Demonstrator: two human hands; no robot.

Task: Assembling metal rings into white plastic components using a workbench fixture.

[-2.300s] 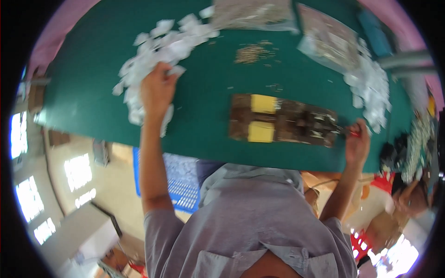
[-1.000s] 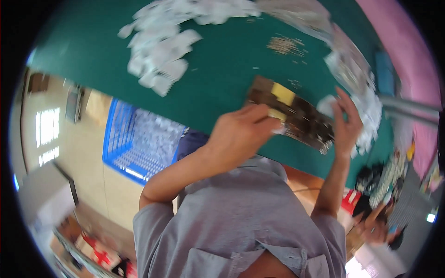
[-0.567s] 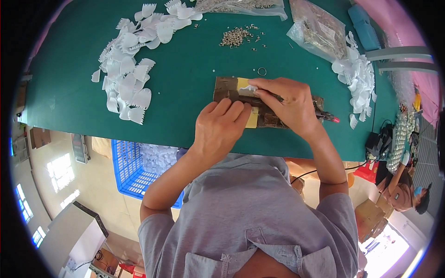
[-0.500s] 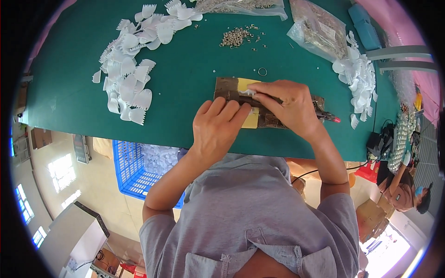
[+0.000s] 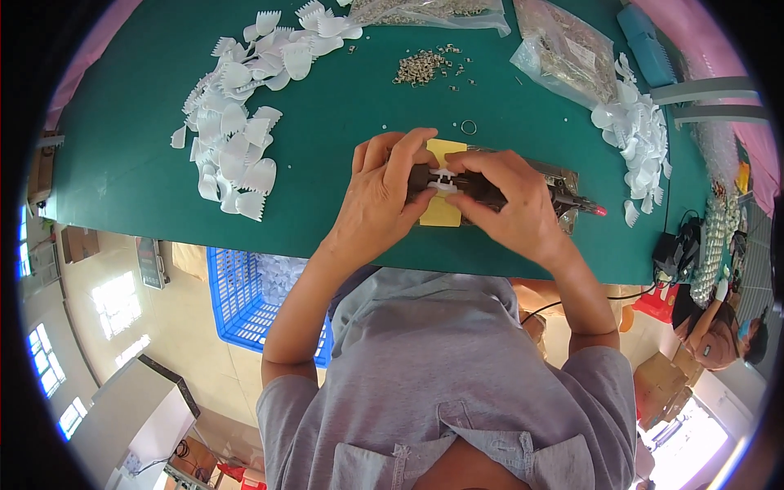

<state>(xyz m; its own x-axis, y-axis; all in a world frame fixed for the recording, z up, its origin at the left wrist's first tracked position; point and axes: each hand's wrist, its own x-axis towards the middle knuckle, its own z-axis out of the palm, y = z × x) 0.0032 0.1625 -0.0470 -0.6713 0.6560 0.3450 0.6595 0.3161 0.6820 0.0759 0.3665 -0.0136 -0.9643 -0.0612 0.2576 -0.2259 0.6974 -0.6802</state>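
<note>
A small white plastic piece [image 5: 443, 180] with notched edges sits over the fixture, between the fingertips of both hands. My left hand [image 5: 382, 184] curls round its left side, index finger above and thumb below. From the right, my right hand [image 5: 513, 196] pinches at the same piece with thumb and fingers. Beneath them lies a brown-taped fixture [image 5: 563, 173] with a yellow pad [image 5: 441, 214] across its middle; my hands cover much of it. A red-tipped tool-like part [image 5: 581, 202] sticks out at its right end.
White toothed plastic pieces [image 5: 233, 155] are heaped on the green table [image 5: 327, 114] at left, with another heap [image 5: 641, 147] at right. Small metal clips [image 5: 420, 69] and a metal ring [image 5: 468, 127] lie beyond the fixture. Clear bags [image 5: 567, 53] stand behind; a blue basket [image 5: 233, 302] is below.
My left hand has shifted from lying over the fixture to gripping round the left of the white piece. The piece has come lower, between both hands, and my right hand has dropped slightly.
</note>
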